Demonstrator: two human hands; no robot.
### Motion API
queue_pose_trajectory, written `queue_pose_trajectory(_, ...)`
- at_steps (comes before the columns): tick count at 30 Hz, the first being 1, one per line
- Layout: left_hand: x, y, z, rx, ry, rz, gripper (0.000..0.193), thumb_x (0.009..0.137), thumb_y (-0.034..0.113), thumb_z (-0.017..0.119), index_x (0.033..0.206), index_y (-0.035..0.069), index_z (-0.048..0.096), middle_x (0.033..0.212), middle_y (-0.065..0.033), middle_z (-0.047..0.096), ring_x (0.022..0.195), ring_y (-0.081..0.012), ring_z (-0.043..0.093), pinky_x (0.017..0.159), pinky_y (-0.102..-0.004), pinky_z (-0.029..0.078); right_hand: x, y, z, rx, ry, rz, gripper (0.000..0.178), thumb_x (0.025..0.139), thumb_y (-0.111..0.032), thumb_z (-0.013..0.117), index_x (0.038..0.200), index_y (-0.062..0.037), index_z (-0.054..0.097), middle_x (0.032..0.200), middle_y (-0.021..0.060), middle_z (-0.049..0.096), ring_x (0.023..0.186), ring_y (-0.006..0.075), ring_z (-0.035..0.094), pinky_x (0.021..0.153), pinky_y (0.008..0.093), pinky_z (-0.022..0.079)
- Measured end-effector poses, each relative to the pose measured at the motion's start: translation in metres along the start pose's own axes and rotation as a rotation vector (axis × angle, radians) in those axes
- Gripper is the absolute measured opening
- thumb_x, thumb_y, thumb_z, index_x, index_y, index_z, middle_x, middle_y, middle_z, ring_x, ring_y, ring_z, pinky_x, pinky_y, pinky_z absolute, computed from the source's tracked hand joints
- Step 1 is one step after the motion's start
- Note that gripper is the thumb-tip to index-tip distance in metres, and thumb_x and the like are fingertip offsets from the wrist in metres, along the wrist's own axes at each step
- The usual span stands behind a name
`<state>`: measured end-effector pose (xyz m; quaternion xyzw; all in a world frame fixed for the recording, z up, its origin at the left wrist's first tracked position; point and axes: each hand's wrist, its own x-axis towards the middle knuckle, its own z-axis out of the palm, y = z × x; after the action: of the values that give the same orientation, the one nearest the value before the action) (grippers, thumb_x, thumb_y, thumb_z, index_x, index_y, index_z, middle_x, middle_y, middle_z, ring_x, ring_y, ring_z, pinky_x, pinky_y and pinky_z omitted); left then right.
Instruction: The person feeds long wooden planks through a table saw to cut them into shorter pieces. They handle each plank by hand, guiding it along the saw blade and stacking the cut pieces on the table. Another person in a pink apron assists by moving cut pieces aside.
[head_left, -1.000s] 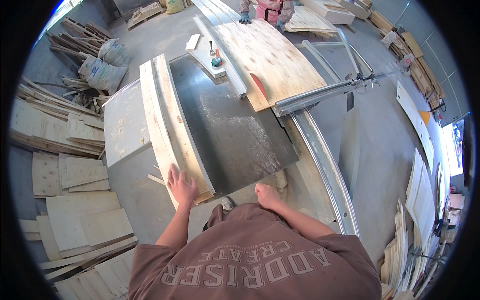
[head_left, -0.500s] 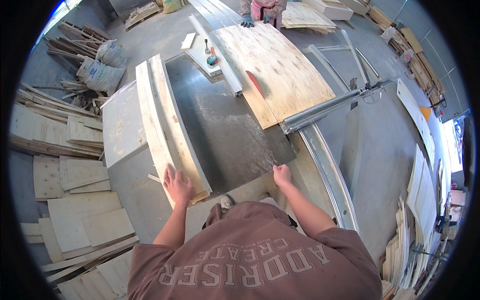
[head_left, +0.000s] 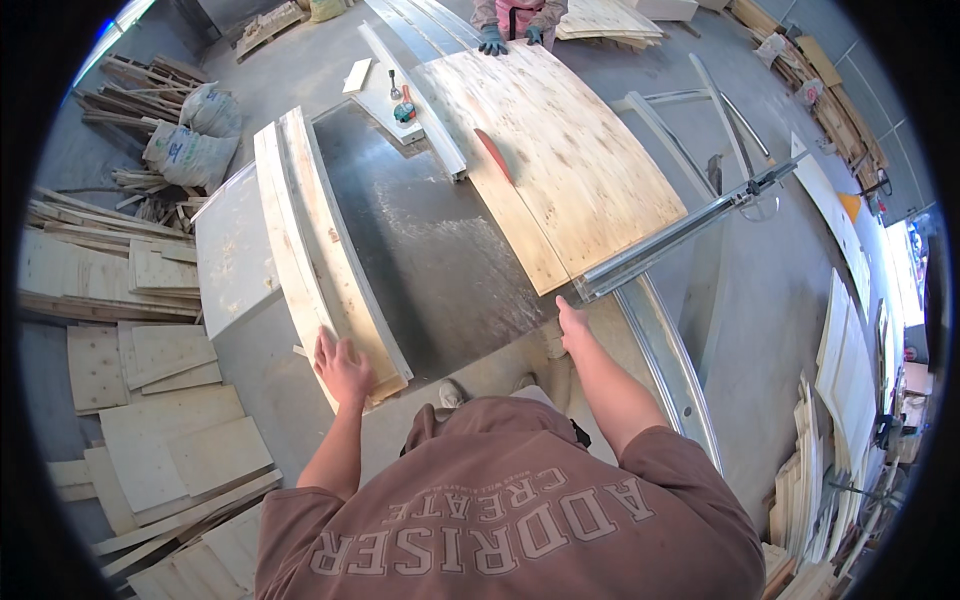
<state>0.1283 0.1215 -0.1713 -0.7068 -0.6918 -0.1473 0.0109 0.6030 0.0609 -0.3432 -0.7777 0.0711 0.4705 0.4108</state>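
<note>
My left hand (head_left: pixel 343 370) rests on the near end of long plywood strips (head_left: pixel 290 210), fingers spread and bent over them. My right hand (head_left: pixel 573 325) is at the near edge of a large plywood sheet (head_left: pixel 570 150), by its corner; the thumb points up at the edge and the other fingers are mostly hidden. The sheet lies on a dark metal saw table (head_left: pixel 420 260). A red curved blade-like piece (head_left: pixel 492 155) stands up through it, and a straight line runs from there to the near edge. A co-worker's gloved hands (head_left: pixel 492 42) press on the far edge.
A metal fence (head_left: pixel 410 95) runs along the sheet's left side, with a green and orange power tool (head_left: pixel 404 108) beside it. A sliding crossbar (head_left: pixel 690 230) and a rail (head_left: pixel 665 365) are on the right. Offcuts (head_left: pixel 170 430) and sacks (head_left: pixel 195 150) lie at left.
The plywood sheet has slid toward me, its near edge now by my right hand. My right hand has moved slightly up and right, its thumb lifted. My left hand stays on the strips.
</note>
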Motion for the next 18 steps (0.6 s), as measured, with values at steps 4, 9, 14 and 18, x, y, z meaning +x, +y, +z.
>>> queue_pose_trajectory(4, -0.008, -0.01, -0.002, 0.03, 0.007, -0.026, 0.029, 0.085, 0.017, 0.073, 0.113, 0.011, 0.073, 0.175, -0.0205, 0.039, 0.159, -0.0418, 0.035, 0.127, -0.0561, 0.031, -0.008, -0.006, 0.006, 0.02, -0.029, 0.057, 0.092, 0.095, -0.052, 0.083, 0.152, 0.0149, 0.052, 0.159, 0.0277, 0.057, 0.146, 0.0366, 0.056, 0.119, 0.0485, 0.046)
queue_pose_trajectory(9, 0.007, 0.003, 0.004, 0.01, 0.003, 0.024, 0.028, 0.084, 0.016, 0.072, 0.112, 0.011, 0.073, 0.175, -0.0206, 0.039, 0.159, -0.0418, 0.035, 0.127, -0.056, 0.031, 0.053, 0.03, -0.015, 0.209, -0.052, 0.045, 0.065, 0.097, -0.041, 0.084, 0.143, -0.0018, 0.06, 0.134, 0.0147, 0.069, 0.114, 0.027, 0.07, 0.087, 0.0464, 0.057)
queue_pose_trajectory(14, -0.003, -0.005, 0.0, 0.058, -0.02, -0.029, 0.03, 0.084, 0.016, 0.073, 0.113, 0.01, 0.073, 0.176, -0.02, 0.038, 0.16, -0.0411, 0.034, 0.127, -0.0557, 0.031, 0.032, 0.062, -0.033, 0.415, -0.091, 0.019, 0.041, 0.103, -0.02, 0.078, 0.139, -0.0057, 0.064, 0.123, 0.0093, 0.074, 0.096, 0.0193, 0.075, 0.071, 0.035, 0.061)
queue_pose_trajectory(18, 0.002, -0.006, 0.007, 0.049, -0.017, -0.008, 0.033, 0.084, 0.017, 0.074, 0.116, 0.01, 0.073, 0.176, -0.0198, 0.037, 0.16, -0.0409, 0.034, 0.128, -0.0561, 0.029, 0.017, 0.09, -0.073, 0.44, -0.103, -0.01, 0.031, 0.103, -0.019, 0.078, 0.13, -0.008, 0.068, 0.113, 0.0055, 0.074, 0.086, 0.0164, 0.073, 0.062, 0.0316, 0.057)
